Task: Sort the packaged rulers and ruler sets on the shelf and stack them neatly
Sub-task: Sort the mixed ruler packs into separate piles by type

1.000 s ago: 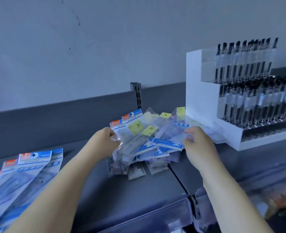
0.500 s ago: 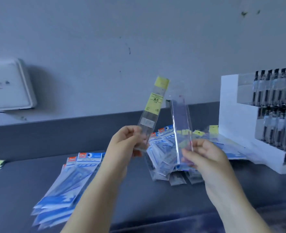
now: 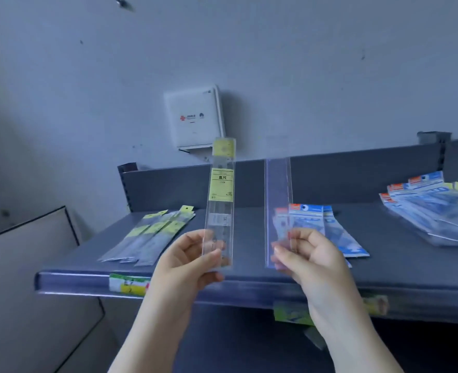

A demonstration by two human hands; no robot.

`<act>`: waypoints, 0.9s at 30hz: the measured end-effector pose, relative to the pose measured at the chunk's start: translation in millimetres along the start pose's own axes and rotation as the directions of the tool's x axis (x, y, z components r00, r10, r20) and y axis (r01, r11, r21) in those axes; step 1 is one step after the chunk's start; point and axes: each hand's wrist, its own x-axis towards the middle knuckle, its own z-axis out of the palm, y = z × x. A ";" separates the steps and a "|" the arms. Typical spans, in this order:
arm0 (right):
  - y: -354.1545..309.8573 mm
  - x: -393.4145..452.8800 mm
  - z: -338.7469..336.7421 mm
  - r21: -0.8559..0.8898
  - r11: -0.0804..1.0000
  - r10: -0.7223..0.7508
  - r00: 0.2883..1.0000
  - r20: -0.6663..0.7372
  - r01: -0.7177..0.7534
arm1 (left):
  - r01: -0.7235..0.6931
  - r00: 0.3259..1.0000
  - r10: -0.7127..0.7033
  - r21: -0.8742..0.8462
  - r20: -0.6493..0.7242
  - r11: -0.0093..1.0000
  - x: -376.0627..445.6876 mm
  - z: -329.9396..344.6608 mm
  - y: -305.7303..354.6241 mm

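The fingers [image 3: 195, 247] of the left hand [image 3: 187, 262] are curled round the bottom end of a yellow-labelled ruler pack [image 3: 220, 203], thumb in front, holding it upright above the front edge of the shelf [image 3: 249, 278]. Behind and to its left, on the shelf, a fanned stack of like yellow-tagged packs [image 3: 150, 235] lies flat, which I judge to be where this one belongs.

To the right, the right hand [image 3: 307, 258] pinches the lower end of a clear ruler sleeve [image 3: 278, 200], also upright, its label not visible from this side. Just behind that hand a small pile of blue-headed ruler sets [image 3: 327, 227] rests on the shelf, and well apart at the far right lies a larger heap of blue sets [image 3: 435, 208] with some yellow tags mixed in.

Both held packs look light, thin and stiff along their length, since each stands straight from a grip at one end. The film wrapping is probably slick, so a pinch across the flat faces near an end, as here, should hold best. Laid on a fanned stack they may slide, so squaring the edges would help.
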 end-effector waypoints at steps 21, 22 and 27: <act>87.0 67.6 212.8 -0.152 0.987 -0.016 0.982 0.190 0.045 | -0.086 0.964 0.117 0.135 -0.239 0.987 81.0 -219.4 24.7; 86.9 74.4 218.0 -0.169 0.984 -0.026 0.978 0.205 0.062 | -0.091 0.962 0.123 0.140 -0.245 0.986 88.2 -224.1 26.3; 86.0 99.7 241.6 -0.239 0.958 -0.108 0.972 0.208 0.158 | -0.105 0.961 0.128 0.104 -0.246 0.989 118.4 -246.3 30.2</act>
